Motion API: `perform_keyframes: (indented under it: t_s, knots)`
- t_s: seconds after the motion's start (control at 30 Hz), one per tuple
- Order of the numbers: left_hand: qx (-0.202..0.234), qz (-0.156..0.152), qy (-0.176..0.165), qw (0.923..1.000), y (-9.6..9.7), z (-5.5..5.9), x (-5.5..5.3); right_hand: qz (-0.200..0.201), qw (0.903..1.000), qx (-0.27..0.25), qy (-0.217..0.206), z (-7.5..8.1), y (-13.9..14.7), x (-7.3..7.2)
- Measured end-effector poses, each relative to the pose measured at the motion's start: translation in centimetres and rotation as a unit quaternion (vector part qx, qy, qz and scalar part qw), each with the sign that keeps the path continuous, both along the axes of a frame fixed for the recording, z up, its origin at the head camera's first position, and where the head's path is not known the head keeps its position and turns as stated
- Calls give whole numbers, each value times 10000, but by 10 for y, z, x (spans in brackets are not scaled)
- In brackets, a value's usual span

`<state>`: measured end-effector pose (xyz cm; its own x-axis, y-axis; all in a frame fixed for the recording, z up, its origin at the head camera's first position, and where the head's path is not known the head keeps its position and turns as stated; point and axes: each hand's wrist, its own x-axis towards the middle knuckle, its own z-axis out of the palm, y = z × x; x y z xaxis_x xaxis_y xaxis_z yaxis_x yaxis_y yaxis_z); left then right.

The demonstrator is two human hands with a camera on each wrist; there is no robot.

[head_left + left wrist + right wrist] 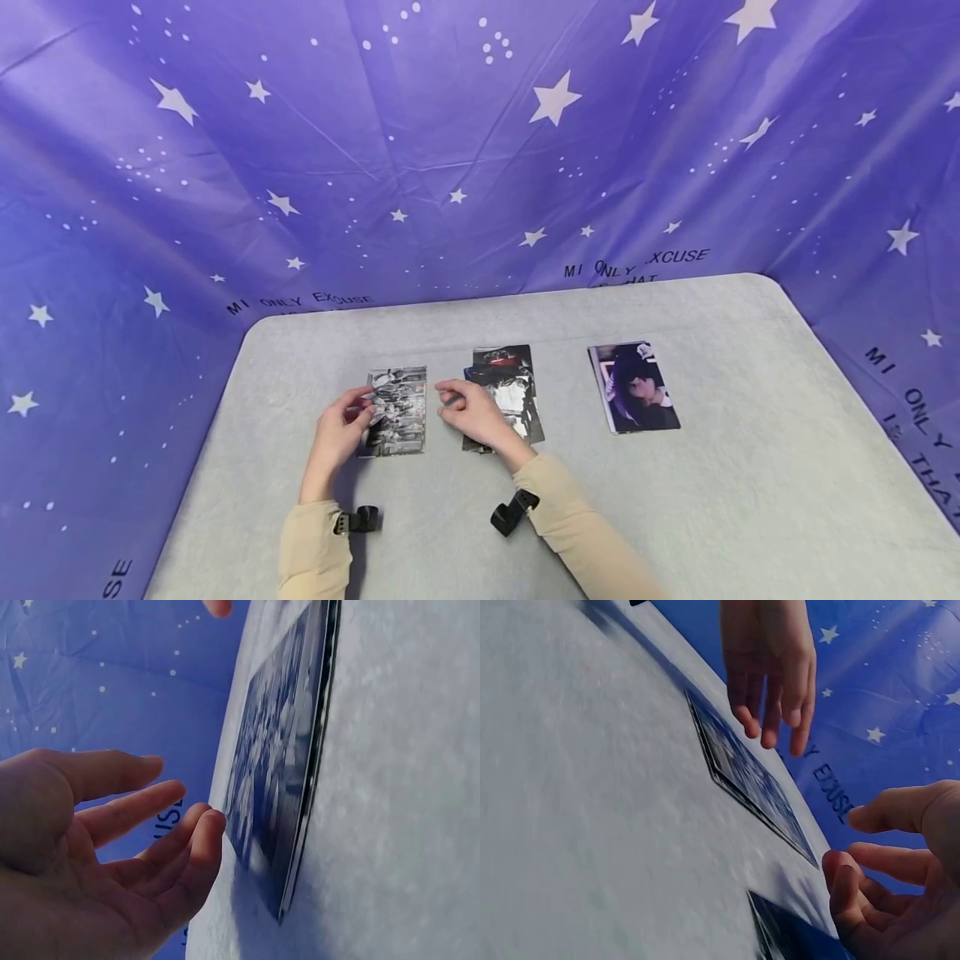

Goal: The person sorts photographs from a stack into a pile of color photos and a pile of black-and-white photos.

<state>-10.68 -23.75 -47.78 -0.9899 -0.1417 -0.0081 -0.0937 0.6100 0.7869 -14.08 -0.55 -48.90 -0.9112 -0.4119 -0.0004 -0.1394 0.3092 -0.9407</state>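
Note:
A stack of photo prints with a black-and-white picture on top lies left of centre on the table. My left hand hovers at its left edge, fingers loosely bent; the left wrist view shows this hand holding nothing, apart from the prints. My right hand is over the gap between that stack and a looser middle pile of dark prints, partly covering the pile. In the right wrist view the right hand is also without anything between its thumb and relaxed fingers.
A third stack, with a purple-toned portrait on top, lies to the right on the grey table. A purple star-printed cloth hangs behind and at both sides. Black camera straps are on both wrists.

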Motion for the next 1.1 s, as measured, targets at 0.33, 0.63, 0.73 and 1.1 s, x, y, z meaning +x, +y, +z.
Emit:
perform_keyframes:
  t_s: [0.33,0.63,0.73,1.1]
  knots:
    - [467,-117,143,9987,20,-3,6,-84,9983,453,357,4,34,7]
    - [1078,-148,207,9938,42,-4,8,-263,9965,628,487,8,55,14]
    - [1163,-226,230,9927,52,-4,8,-411,9954,702,498,10,62,16]
    - [1349,-723,299,9878,82,-14,9,-825,9920,771,557,3,83,23]
